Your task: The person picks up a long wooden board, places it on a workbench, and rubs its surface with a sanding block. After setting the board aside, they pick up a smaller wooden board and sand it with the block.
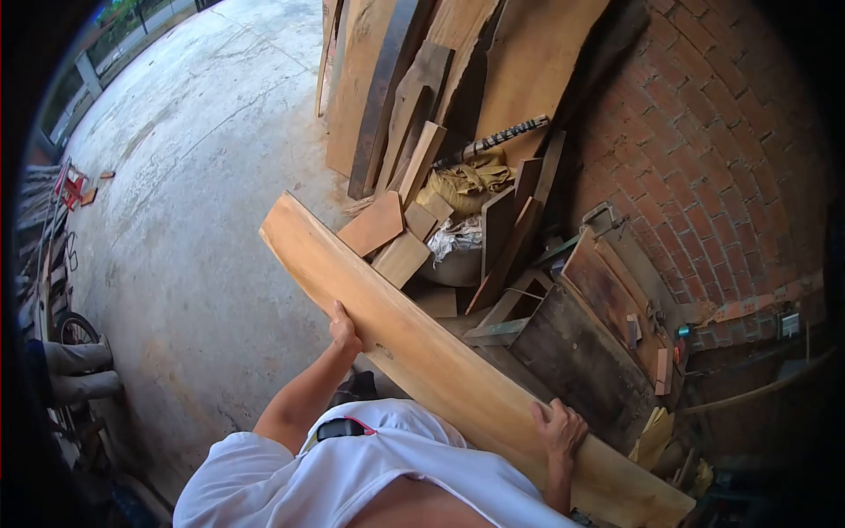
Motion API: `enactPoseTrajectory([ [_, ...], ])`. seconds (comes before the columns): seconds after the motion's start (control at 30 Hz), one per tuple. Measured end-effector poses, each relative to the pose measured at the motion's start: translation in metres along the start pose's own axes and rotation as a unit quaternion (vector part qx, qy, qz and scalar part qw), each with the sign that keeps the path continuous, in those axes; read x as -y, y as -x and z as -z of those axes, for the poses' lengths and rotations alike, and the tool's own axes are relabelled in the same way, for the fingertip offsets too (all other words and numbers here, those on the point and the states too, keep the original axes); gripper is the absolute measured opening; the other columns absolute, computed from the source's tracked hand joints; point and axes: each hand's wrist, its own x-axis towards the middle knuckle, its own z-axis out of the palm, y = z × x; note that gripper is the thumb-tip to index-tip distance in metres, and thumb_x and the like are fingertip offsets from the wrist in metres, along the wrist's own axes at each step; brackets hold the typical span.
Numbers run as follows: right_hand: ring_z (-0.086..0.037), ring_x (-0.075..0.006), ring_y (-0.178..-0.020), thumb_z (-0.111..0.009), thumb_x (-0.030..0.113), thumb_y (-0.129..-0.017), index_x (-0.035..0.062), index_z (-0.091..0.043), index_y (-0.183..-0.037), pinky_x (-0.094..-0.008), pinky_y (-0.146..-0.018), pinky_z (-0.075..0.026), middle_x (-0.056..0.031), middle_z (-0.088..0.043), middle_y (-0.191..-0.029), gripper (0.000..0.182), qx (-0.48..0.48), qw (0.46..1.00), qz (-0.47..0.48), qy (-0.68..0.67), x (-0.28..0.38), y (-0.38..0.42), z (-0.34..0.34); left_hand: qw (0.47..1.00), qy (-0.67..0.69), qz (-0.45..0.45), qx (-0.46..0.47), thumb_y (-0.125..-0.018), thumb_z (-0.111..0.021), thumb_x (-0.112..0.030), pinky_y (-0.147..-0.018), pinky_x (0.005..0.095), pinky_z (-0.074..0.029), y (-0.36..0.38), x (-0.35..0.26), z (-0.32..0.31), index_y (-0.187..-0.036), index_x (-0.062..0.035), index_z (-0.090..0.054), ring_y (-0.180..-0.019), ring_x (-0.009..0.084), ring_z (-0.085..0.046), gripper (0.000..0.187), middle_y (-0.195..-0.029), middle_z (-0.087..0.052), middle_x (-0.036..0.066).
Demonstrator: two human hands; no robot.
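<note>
A long, pale wooden board (422, 343) slants across the view in front of my body, from the upper left down to the lower right. My left hand (344, 329) grips its near edge left of the middle, thumb lying on the upper face and the other fingers hidden beneath. Farther down the board, my right hand (561, 429) is closed over it, fingers bent around the far edge. The board's far left end hangs over the concrete floor, close to several small offcuts.
Large planks (537, 62) lean at the back beside a brick wall (704, 158). Wood offcuts (374, 224), a yellowish cloth sack (466, 183) and a dark-sided wooden box (572, 343) crowd the right. Concrete floor (194, 211) spans the left, with a wheel (77, 329) at its edge.
</note>
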Motion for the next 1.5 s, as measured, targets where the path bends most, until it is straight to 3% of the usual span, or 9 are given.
enactPoseTrajectory([
  [0.17, -0.065, -0.0406, -0.066, -0.065, 0.057, -0.084, 0.0088, -0.06, -0.069, -0.0516, -0.058, -0.048, -0.0195, -0.065, -0.066, 0.051, -0.014, 0.997, -0.038, -0.067, 0.084, -0.009, -0.035, 0.997, -0.004, -0.069, 0.033, -0.091, -0.058, -0.06, -0.107, 0.0544, -0.039, -0.031, -0.107, 0.015, -0.141, -0.0016, -0.042, -0.125, 0.031, -0.054, 0.078, -0.139, -0.054, 0.012],
  [0.27, -0.062, -0.0461, -0.068, -0.061, 0.058, -0.087, 0.0037, -0.061, -0.071, -0.053, -0.059, -0.045, -0.0227, -0.062, -0.067, 0.056, 0.046, 0.983, -0.073, -0.161, 0.124, -0.027, -0.062, 0.995, -0.018, -0.004, 0.093, -0.09, -0.06, -0.06, -0.11, 0.0523, -0.037, -0.035, -0.165, 0.003, -0.14, -0.0035, -0.045, -0.127, 0.0294, -0.051, 0.077, -0.139, -0.054, 0.011],
  [0.37, -0.061, -0.0476, -0.074, -0.058, 0.056, -0.09, 0.0026, -0.06, -0.07, -0.054, -0.06, -0.043, -0.0238, -0.062, -0.071, 0.057, 0.077, 0.961, -0.091, -0.25, 0.171, -0.049, -0.092, 0.973, 0.028, -0.027, 0.227, -0.089, -0.064, -0.057, -0.111, 0.0477, -0.035, -0.043, -0.219, -0.007, -0.138, -0.0049, -0.049, -0.128, 0.0276, -0.05, 0.073, -0.14, -0.054, 0.01],
  [0.67, -0.063, -0.0449, -0.074, -0.05, 0.058, -0.095, 0.0022, -0.064, -0.072, -0.0485, -0.061, -0.046, -0.0231, -0.063, -0.074, 0.062, 0.109, 0.915, -0.142, -0.361, 0.35, -0.188, -0.16, 0.933, 0.007, -0.184, 0.31, -0.093, -0.065, -0.046, -0.112, 0.0409, -0.035, -0.071, -0.41, -0.082, -0.138, -0.0055, -0.05, -0.13, 0.0251, -0.047, 0.063, -0.143, -0.051, 0.008],
  [0.73, -0.065, -0.0442, -0.079, -0.047, 0.059, -0.096, 0.0011, -0.065, -0.077, -0.0471, -0.062, -0.048, -0.0232, -0.065, -0.076, 0.064, 0.129, 0.91, -0.128, -0.372, 0.382, -0.213, -0.164, 0.936, 0.002, -0.137, 0.326, -0.094, -0.063, -0.045, -0.113, 0.041, -0.035, -0.087, -0.459, -0.085, -0.139, -0.0056, -0.049, -0.131, 0.0251, -0.047, 0.061, -0.144, -0.05, 0.008],
  [0.8, -0.065, -0.044, -0.079, -0.047, 0.058, -0.097, -0.0004, -0.064, -0.077, -0.0458, -0.062, -0.047, -0.0238, -0.063, -0.074, 0.064, 0.107, 0.905, -0.111, -0.396, 0.411, -0.258, -0.162, 0.903, 0.031, -0.133, 0.407, -0.098, -0.059, -0.04, -0.113, 0.0414, -0.034, -0.101, -0.508, -0.113, -0.141, -0.006, -0.046, -0.132, 0.0254, -0.046, 0.057, -0.144, -0.049, 0.009],
  [1.03, -0.065, -0.0437, -0.085, -0.044, 0.062, -0.096, 0.005, -0.066, -0.091, -0.0504, -0.071, -0.051, -0.0217, -0.068, -0.083, 0.062, 0.079, 0.89, -0.088, -0.439, 0.543, -0.396, -0.126, 0.89, 0.003, -0.279, 0.36, -0.098, -0.057, -0.042, -0.114, 0.0431, -0.034, -0.087, -0.676, -0.186, -0.143, -0.0055, -0.045, -0.134, 0.0271, -0.044, 0.059, -0.147, -0.045, 0.01],
  [1.27, -0.065, -0.0442, -0.081, -0.045, 0.059, -0.097, 0.0055, -0.063, -0.091, -0.0483, -0.067, -0.049, -0.0219, -0.064, -0.075, 0.057, 0.025, 0.855, -0.103, -0.508, 0.683, -0.523, -0.065, 0.809, -0.039, -0.359, 0.464, -0.1, -0.055, -0.036, -0.11, 0.0425, -0.04, -0.079, -0.865, -0.29, -0.14, -0.0077, -0.048, -0.129, 0.024, -0.048, 0.049, -0.138, -0.053, 0.008],
  [1.5, -0.059, -0.0455, -0.085, -0.043, 0.044, -0.103, 0.0012, -0.055, -0.094, -0.0471, -0.07, -0.045, -0.0238, -0.06, -0.084, 0.046, -0.145, 0.779, -0.049, -0.608, 0.784, -0.642, -0.087, 0.738, -0.074, -0.352, 0.571, -0.097, -0.062, -0.038, -0.106, 0.0375, -0.043, -0.084, -0.928, -0.418, -0.137, -0.0039, -0.05, -0.123, 0.0228, -0.053, 0.054, -0.134, -0.055, 0.01],
])
